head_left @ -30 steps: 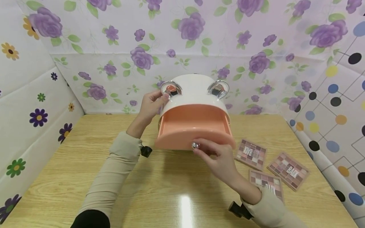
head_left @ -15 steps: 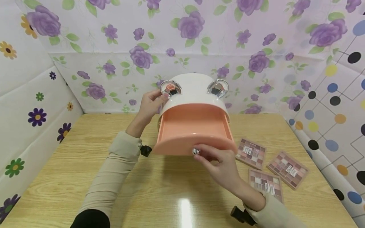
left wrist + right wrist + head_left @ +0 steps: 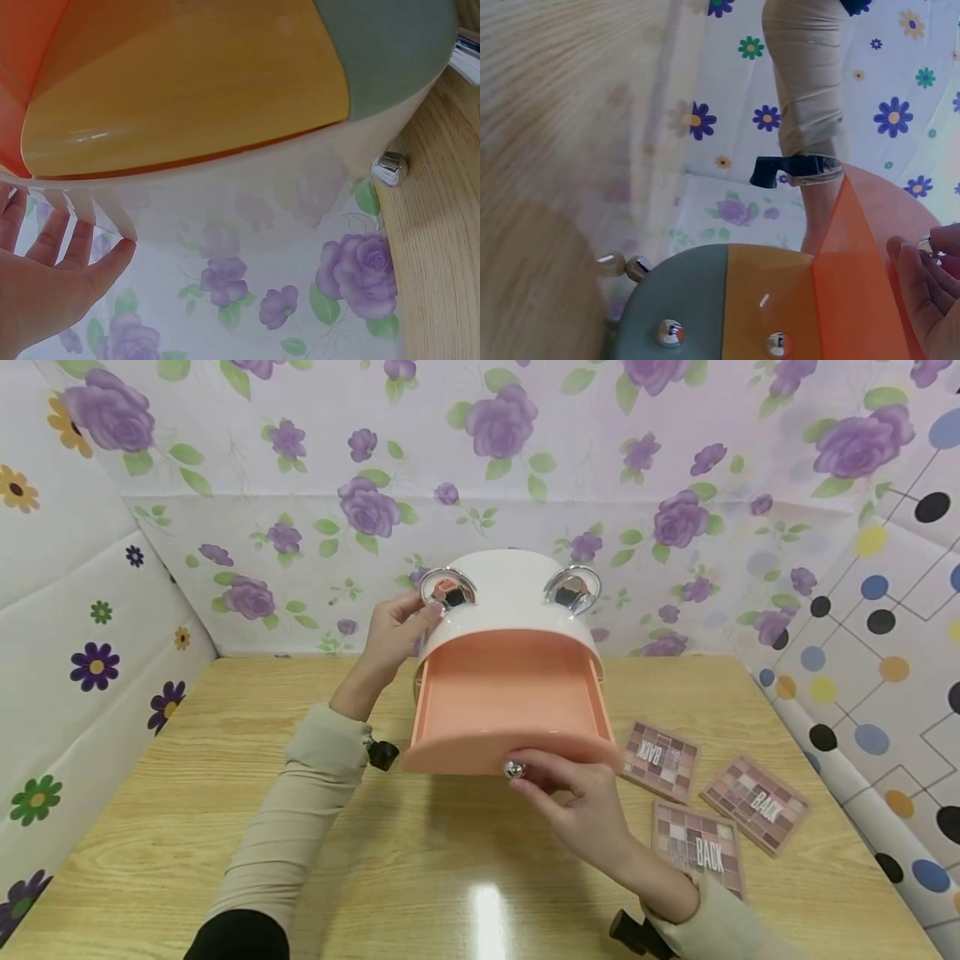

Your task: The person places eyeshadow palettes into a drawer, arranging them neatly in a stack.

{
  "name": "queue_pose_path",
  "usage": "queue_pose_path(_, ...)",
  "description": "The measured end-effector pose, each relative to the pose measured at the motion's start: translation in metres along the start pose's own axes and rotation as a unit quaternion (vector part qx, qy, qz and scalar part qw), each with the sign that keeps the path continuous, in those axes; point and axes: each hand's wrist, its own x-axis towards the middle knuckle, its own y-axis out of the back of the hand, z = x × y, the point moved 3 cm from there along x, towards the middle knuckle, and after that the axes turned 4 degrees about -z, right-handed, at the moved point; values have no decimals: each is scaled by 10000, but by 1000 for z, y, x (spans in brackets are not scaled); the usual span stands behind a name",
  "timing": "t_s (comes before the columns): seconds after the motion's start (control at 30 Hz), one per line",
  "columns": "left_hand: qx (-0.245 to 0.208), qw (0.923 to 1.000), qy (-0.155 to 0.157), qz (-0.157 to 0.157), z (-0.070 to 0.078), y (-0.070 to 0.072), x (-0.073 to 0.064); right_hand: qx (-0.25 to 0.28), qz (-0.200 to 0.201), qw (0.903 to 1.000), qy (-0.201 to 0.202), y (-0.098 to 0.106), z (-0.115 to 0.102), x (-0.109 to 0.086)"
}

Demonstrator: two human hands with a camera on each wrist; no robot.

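Observation:
A white cabinet [image 3: 506, 577] with two silver, eye-like rings [image 3: 573, 590] stands at the back of the table. Its peach top drawer [image 3: 510, 693] is pulled out and bare inside. My right hand [image 3: 577, 802] pinches the drawer's round silver knob [image 3: 513, 769] between thumb and fingers. My left hand [image 3: 393, 635] rests on the cabinet's left side, beside the left ring. In the left wrist view, the left hand's fingertips [image 3: 124, 247] touch the glossy white side wall. The yellow drawer [image 3: 769, 300] and grey-green drawer [image 3: 675, 292] below are closed.
Three flat palettes lie at the right: one palette [image 3: 660, 760] near the drawer's corner, a second palette [image 3: 757, 802] further right, and a third palette [image 3: 697, 843] partly behind the right forearm. A floral cloth [image 3: 300, 527] hangs behind the wooden table [image 3: 420, 877].
The right hand has drawn the peach drawer further out toward me, with most of the movement in the first half second. The left hand stays on the cabinet's side.

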Motion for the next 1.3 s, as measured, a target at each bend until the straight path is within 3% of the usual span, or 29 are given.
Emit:
queue_pose_path(0.33, 11, 9999, -60, 110, 0, -2, 1, 30, -59, 9999, 79, 0, 2, -8)
queue_pose_path(0.6, -12, 9998, -51, 191, 1, -1, 1, -210, 104, 9989, 417, 24, -1, -13)
queue_pose_path(0.8, -2, 9997, -138, 177, 2, -1, 0, -84, 59, 9997, 225, 47, 8, -23)
queue_pose_path(0.9, 4, 9997, -176, 148, 2, -2, 0, -45, 5, 9999, -90, 61, 16, -31)
queue_pose_path(1.1, 19, 9997, -186, 151, 2, -2, 0, -493, -155, 9943, -929, 84, 27, -46)
queue_pose_path(1.3, -60, 9995, -253, 175, 2, -2, 1, -706, -35, 9909, -1149, 101, 43, -54)
